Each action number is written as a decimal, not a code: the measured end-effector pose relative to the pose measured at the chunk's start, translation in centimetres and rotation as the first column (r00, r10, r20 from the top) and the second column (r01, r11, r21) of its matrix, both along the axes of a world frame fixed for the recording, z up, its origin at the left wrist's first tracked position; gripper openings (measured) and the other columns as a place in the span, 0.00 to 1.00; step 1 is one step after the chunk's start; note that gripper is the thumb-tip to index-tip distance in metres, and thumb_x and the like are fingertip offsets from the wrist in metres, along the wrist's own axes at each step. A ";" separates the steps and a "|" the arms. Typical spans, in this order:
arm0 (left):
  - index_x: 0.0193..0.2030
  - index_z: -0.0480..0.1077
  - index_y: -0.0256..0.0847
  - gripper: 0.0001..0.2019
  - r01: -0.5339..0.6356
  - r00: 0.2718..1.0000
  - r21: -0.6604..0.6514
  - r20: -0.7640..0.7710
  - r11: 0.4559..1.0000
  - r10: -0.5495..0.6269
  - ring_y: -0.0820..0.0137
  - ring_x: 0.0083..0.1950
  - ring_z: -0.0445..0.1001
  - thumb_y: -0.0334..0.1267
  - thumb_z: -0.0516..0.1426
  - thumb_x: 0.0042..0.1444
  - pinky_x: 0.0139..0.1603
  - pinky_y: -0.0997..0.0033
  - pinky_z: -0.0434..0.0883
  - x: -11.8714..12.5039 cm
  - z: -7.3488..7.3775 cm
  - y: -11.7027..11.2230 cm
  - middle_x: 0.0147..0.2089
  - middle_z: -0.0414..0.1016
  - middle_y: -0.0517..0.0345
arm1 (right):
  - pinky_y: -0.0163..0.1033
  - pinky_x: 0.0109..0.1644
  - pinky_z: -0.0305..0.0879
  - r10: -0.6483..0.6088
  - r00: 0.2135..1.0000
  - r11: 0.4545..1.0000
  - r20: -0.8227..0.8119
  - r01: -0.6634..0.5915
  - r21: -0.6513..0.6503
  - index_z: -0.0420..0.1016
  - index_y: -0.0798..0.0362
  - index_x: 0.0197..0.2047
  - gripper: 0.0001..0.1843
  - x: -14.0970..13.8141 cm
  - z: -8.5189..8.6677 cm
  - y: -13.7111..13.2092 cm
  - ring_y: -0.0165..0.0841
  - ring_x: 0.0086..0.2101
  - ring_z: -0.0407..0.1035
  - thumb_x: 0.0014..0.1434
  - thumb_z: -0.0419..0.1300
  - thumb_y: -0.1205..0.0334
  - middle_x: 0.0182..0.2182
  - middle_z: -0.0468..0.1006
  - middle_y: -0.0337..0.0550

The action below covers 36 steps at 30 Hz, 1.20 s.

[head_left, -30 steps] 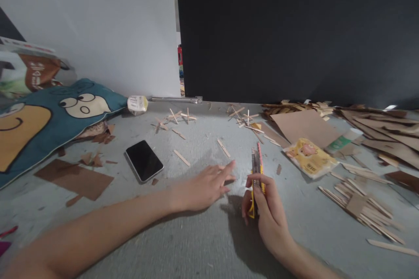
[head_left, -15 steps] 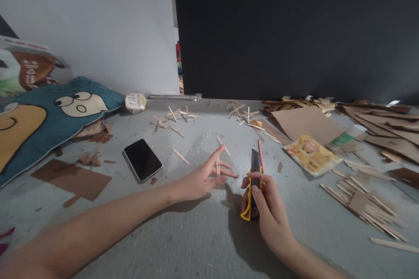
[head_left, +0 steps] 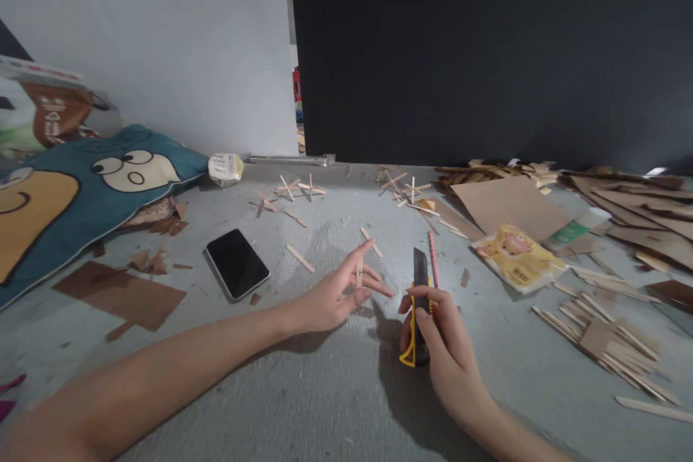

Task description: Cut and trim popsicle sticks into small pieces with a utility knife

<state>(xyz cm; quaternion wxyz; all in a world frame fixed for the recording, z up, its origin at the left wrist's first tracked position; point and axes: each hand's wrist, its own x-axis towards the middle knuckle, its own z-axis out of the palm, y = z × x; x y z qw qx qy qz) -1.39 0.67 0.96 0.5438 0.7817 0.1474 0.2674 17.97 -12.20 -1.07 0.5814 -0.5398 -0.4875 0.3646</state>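
My right hand is wrapped round a yellow and black utility knife, its broad dark blade out and pointing away from me. My left hand rests low over the table, index finger stretched out and fingers apart. In the gap between its thumb and index finger shows a short wooden craft stick; whether the hand touches it is unclear. Just beyond the index fingertip lies another craft stick. A pink pencil-like stick is right behind the knife.
On the left are a phone, brown cardboard and a blue cartoon cushion. Crossed stick pieces stand at the back. To the right lie a yellow packet, a glue stick and piled craft sticks.
Both hands keep almost the same pose. The whole view has shifted very slightly; the knife stays in my right hand.
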 end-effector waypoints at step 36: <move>0.81 0.18 0.41 0.42 -0.126 0.893 0.849 -0.128 0.513 0.432 0.61 0.47 0.80 0.23 0.43 0.70 0.54 0.51 0.77 -1.0 -0.7 -0.5 0.46 0.79 0.51 | 0.41 0.39 0.63 0.479 0.818 0.873 0.318 -0.480 -0.080 0.81 0.48 0.47 0.18 1.4 3.0 5.7 0.34 0.32 0.65 0.61 0.69 0.45 0.31 0.73 0.38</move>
